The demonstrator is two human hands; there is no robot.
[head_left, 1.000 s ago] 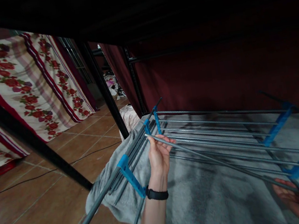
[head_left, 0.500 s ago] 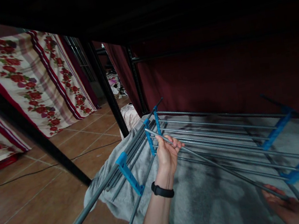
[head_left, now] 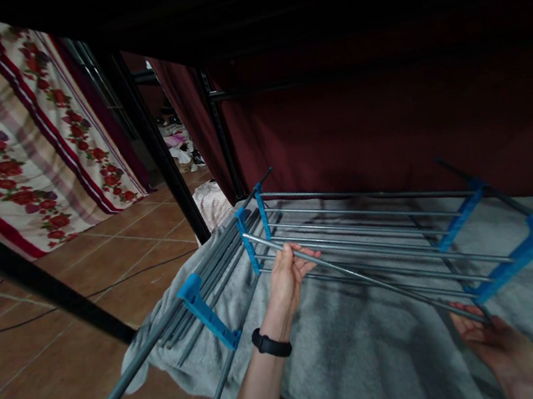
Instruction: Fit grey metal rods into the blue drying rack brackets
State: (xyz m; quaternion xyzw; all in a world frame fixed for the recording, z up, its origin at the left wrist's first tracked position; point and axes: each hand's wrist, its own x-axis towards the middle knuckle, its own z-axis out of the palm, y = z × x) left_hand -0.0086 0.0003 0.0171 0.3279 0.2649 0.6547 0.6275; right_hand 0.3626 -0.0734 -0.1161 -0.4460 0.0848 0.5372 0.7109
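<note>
A thin grey metal rod (head_left: 364, 276) runs slantwise between my two hands. Near its far left end, my left hand (head_left: 288, 270) pinches it with the thumb on top; a dark band circles that wrist. My right hand (head_left: 484, 330) grips the near right end. The rod's left tip is close to a blue plastic bracket (head_left: 246, 240); whether it sits in it I cannot tell. Behind are parallel rods (head_left: 354, 239) joining that bracket side to another blue bracket (head_left: 514, 261) on the right. A further blue bracket (head_left: 208, 313) stands left of my hand on a longer tube.
Several loose rods (head_left: 199, 284) lie on the grey blanket (head_left: 367, 359) under the frame. Black metal posts (head_left: 166, 155) and a dark overhead surface enclose the space. A maroon cloth (head_left: 362, 137) hangs behind; a floral curtain (head_left: 49, 139) hangs left, above the tiled floor (head_left: 118, 256).
The view has shifted, so the frame appears further left. My left hand still pinches the rod, and my right hand still holds its other end, now nearer the right-hand bracket.
</note>
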